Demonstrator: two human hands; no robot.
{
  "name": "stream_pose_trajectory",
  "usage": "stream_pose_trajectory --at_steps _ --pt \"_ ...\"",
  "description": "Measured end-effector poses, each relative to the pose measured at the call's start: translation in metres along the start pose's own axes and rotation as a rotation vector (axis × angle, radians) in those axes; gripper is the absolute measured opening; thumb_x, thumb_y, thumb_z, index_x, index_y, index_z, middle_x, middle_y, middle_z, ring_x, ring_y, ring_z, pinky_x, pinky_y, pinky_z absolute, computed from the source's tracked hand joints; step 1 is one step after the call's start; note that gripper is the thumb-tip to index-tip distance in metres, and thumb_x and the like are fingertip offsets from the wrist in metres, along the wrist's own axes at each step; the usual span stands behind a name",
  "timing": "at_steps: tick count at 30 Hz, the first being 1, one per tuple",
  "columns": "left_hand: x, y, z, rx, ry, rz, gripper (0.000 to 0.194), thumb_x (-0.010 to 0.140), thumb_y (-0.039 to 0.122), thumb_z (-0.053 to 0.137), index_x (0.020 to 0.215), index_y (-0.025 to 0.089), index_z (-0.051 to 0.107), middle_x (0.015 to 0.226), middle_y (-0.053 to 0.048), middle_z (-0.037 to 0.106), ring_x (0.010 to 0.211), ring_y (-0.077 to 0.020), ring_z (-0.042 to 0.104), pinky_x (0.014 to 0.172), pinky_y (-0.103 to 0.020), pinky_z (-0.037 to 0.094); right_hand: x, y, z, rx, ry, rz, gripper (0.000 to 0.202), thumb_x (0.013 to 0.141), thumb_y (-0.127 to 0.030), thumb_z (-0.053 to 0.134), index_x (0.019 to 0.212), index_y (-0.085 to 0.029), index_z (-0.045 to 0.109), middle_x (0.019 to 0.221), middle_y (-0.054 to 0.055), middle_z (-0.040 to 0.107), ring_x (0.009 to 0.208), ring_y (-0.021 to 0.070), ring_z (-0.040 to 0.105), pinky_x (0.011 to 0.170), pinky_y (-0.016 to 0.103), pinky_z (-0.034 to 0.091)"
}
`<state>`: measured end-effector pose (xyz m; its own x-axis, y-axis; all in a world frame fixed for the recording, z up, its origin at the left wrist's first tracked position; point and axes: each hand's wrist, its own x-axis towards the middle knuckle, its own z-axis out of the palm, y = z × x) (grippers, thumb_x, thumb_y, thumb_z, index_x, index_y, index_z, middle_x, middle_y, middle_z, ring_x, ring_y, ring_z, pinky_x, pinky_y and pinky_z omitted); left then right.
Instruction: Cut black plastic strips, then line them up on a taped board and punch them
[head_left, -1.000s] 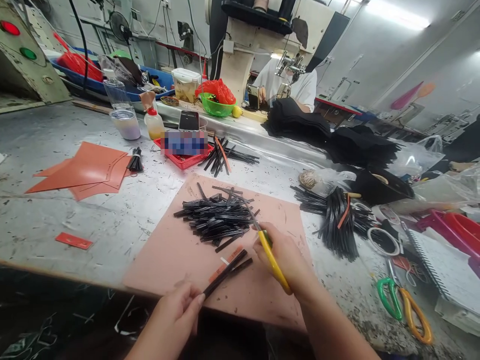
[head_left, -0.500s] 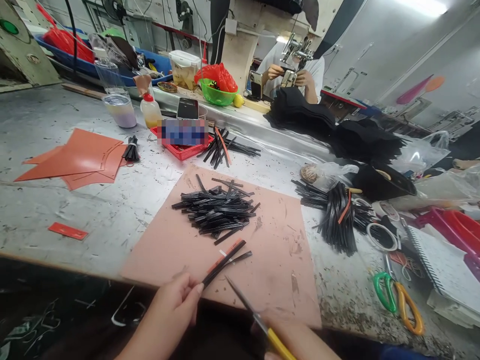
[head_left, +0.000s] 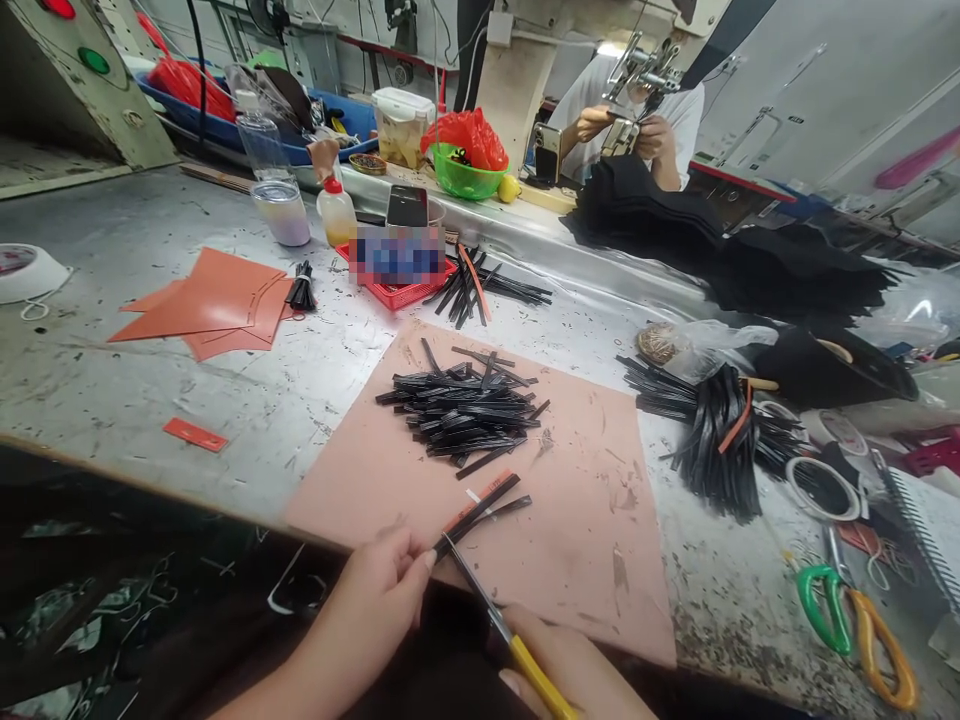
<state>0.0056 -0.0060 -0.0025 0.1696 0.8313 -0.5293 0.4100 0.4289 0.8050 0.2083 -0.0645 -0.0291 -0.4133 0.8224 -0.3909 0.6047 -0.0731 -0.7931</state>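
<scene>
My left hand [head_left: 390, 590] pinches a black strip [head_left: 491, 497] at its near end, with an orange strip [head_left: 463, 514] lying along it. My right hand [head_left: 562, 650] grips yellow-handled scissors [head_left: 534, 674]. The blade tips meet the black strip just ahead of my left fingertips. Another black strip end [head_left: 516, 506] sticks out beside the held one; whether my left hand holds it too, I cannot tell. Beyond lies a pile of black strips [head_left: 465, 412] on a pinkish-brown board [head_left: 585, 540].
Right of the board are bundled black strips [head_left: 724, 440], a white tape roll [head_left: 823, 488] and green-and-orange-handled scissors [head_left: 847, 620]. Orange sheets [head_left: 202, 300] and a red basket [head_left: 401, 293] lie to the left and back. Across the table, a person [head_left: 592, 125] works at a sewing machine [head_left: 641, 80].
My right hand has brought the scissors up to the strip, where the blade tips were apart from it before. The whole view has shifted toward the left.
</scene>
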Motion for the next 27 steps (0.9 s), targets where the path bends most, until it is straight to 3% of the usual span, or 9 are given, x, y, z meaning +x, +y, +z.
stream_pose_trajectory --at_steps 8,16,23,27 --pt "0.001 0.001 -0.002 0.003 -0.010 -0.020 0.030 0.070 0.049 0.041 0.058 0.022 0.042 0.041 0.006 0.042 0.045 -0.0150 0.043 0.051 -0.025 0.032 0.003 -0.013 -0.002 0.050 0.006 0.008 0.046 0.079 -0.062 0.042 0.092 -0.021 0.057 0.069 0.003 0.060 0.064 0.0197 0.055 0.063 0.026 0.044" --pt "-0.002 0.006 -0.004 -0.033 -0.013 -0.016 0.031 0.069 0.050 0.041 0.058 0.021 0.044 0.041 0.006 0.040 0.043 -0.0129 0.038 0.049 -0.024 0.031 0.002 -0.015 0.002 0.041 0.060 -0.001 0.049 0.079 -0.065 0.037 0.086 -0.021 0.057 0.063 0.002 0.056 0.059 0.0185 0.054 0.057 0.024 0.041" --pt "0.010 0.035 -0.025 -0.064 0.089 0.182 0.032 0.071 0.049 0.046 0.065 0.019 0.052 0.044 0.006 0.038 0.045 -0.0118 0.036 0.047 -0.023 0.030 0.019 -0.046 -0.028 0.013 0.161 -0.088 0.049 0.079 -0.065 0.036 0.089 -0.021 0.055 0.060 0.000 0.053 0.053 0.0143 0.047 0.053 0.023 0.037" --pt "0.031 0.037 -0.032 -0.152 0.162 0.248 0.030 0.071 0.048 0.048 0.064 0.020 0.047 0.043 0.008 0.037 0.042 -0.0100 0.033 0.044 -0.021 0.028 0.041 -0.063 -0.041 0.049 0.153 -0.112 0.043 0.080 -0.060 0.035 0.076 -0.020 0.050 0.056 -0.003 0.043 0.050 0.0108 0.040 0.048 0.021 0.031"
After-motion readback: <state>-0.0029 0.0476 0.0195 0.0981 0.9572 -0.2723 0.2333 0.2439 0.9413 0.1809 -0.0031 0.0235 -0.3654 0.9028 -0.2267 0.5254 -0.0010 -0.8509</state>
